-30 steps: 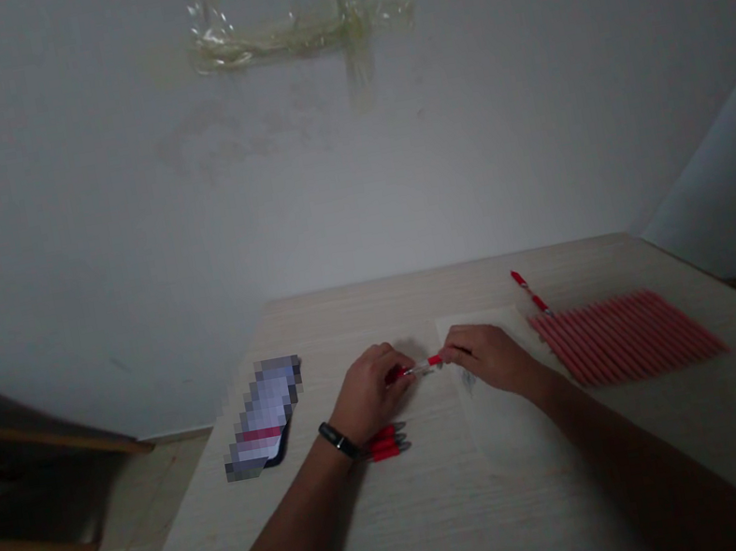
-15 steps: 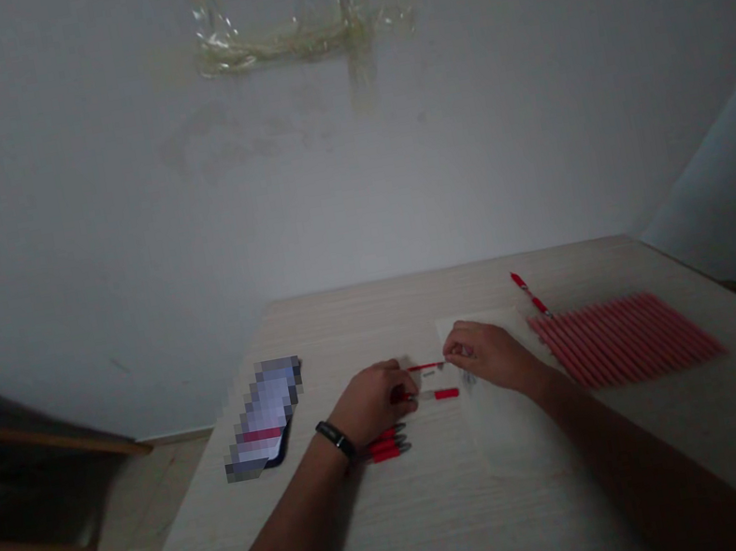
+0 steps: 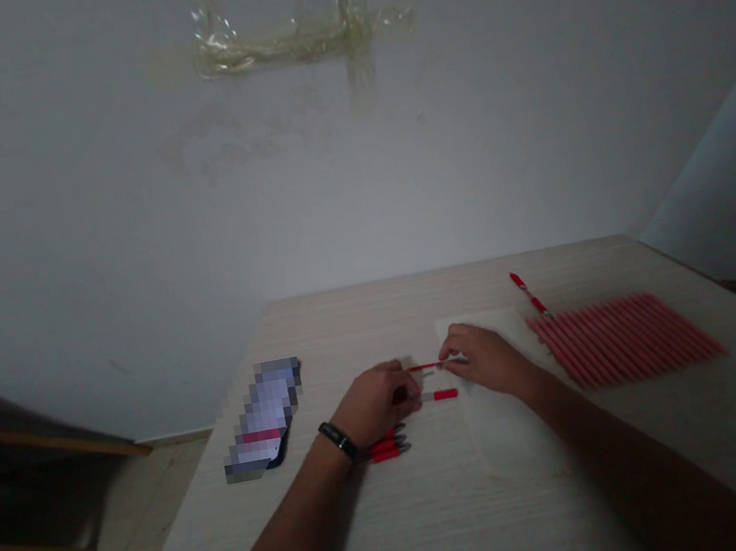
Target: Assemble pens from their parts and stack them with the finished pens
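A thin red pen refill (image 3: 425, 366) runs between my two hands. My left hand (image 3: 380, 403) is closed at its left end, with curled fingers partly hiding the grip. At the other end, the thumb and fingertips of my right hand (image 3: 482, 358) pinch around the refill's tip. Just below lies a small grey part (image 3: 428, 374), too small to make out. A clear pen barrel with a red grip (image 3: 445, 394) points out from beneath my left fingers. Several red pen pieces with grey tips (image 3: 388, 449) lie beside my left wrist.
A row of slim red sticks (image 3: 625, 339) covers the table's right side, with a red pen (image 3: 529, 294) at its far left corner. Under my right hand is a pale sheet (image 3: 509, 431). A phone (image 3: 265, 417) lies left, and the wall (image 3: 355, 202) stands behind the table (image 3: 400, 536).
My right fingertips have shifted slightly left and down onto the refill's end. My left hand has barely moved, and the other things lie as before.
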The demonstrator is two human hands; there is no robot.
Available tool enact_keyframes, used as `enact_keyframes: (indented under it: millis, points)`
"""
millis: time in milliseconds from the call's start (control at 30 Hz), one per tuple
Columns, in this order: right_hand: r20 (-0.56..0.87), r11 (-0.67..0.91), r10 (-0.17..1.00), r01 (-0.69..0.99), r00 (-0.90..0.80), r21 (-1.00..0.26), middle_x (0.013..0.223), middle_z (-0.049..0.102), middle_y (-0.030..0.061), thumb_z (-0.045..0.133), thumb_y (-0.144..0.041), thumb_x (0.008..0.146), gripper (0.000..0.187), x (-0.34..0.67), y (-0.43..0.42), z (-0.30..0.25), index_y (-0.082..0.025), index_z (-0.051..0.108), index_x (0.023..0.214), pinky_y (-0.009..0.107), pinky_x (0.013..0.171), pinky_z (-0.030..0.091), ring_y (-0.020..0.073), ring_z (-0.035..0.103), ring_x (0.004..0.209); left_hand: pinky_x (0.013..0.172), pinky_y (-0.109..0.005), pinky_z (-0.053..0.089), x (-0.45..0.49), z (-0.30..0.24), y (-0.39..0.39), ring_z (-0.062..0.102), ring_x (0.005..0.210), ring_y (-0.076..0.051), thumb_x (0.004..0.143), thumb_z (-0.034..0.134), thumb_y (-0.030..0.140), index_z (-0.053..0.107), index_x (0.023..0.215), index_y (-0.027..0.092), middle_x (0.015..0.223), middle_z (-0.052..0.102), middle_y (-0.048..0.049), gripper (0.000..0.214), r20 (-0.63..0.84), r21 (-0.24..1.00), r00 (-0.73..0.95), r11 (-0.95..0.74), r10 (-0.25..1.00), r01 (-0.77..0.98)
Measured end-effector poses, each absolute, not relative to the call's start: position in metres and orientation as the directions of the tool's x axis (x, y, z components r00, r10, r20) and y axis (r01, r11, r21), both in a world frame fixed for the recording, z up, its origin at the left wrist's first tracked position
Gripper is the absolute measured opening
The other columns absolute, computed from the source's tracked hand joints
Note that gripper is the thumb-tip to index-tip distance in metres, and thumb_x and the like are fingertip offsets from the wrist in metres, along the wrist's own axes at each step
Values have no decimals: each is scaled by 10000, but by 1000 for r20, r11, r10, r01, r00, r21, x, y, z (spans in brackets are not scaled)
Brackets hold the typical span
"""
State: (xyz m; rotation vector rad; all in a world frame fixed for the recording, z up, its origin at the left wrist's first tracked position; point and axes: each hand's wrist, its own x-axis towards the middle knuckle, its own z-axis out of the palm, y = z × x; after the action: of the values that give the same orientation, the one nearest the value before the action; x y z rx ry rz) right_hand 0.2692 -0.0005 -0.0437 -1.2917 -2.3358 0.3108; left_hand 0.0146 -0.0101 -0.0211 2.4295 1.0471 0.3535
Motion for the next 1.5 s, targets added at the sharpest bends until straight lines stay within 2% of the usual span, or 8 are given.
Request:
enact_keyframes:
  millis: [167,300,567,833,1033,1167,1500]
  points:
    - [277,517,854,775,-439,-365,852,626,31,668,-153,886,66,263,1,-46,-191,710,850,271,739,420,168,583,825,748,-248,437,15,-17,-11,615,854,-174,852,657,197,685,869,211,907,667,-26,36,78,511,668,-605,740,611]
    - [317,526,846,770,-429,-361,861,626,34,653,-142,896,80,263,2,-46,-175,687,832,286,788,428,177,578,867,723,-251,430,15,-12,-10,606,835,-176,843,662,204,665,881,199,880,658,-30,38,92,504,640,-590,763,631]
    - [291,541,840,754,-459,-372,888,627,34,699,-147,871,71,265,4,-50,-211,730,873,300,799,432,190,575,895,704,-253,431,13,-12,-9,600,803,-172,828,660,192,663,887,208,857,656,-21,62,76,486,617,-569,783,663]
    - [352,562,818,762,-455,-321,929,608,59,590,-120,934,111,262,7,-49,-178,639,852,342,874,435,208,544,934,755,-271,455,12,-8,-9,606,845,-179,830,657,170,716,1017,234,888,673,-30,207,121,459,623,-600,773,655]
    - [477,529,810,777,-343,-341,968,585,83,495,-85,954,148,290,13,-40,-185,581,887,377,883,440,233,529,956,746,-287,460,2,-17,-3,623,827,-189,848,617,187,723,1000,222,918,704,-54,188,177,413,444,-476,878,776]
    - [489,517,812,782,-319,-347,972,581,90,485,-86,946,149,297,14,-36,-190,571,884,384,871,449,239,531,953,714,-296,451,-5,-25,2,636,793,-196,850,591,195,727,1004,225,898,724,-53,207,172,384,337,-378,926,842]
    - [496,516,810,784,-313,-346,969,581,85,491,-93,936,141,295,12,-33,-195,576,888,382,862,455,234,541,942,734,-292,452,-6,-25,3,640,826,-193,858,606,203,731,1026,230,917,721,-46,211,194,397,323,-375,926,838]
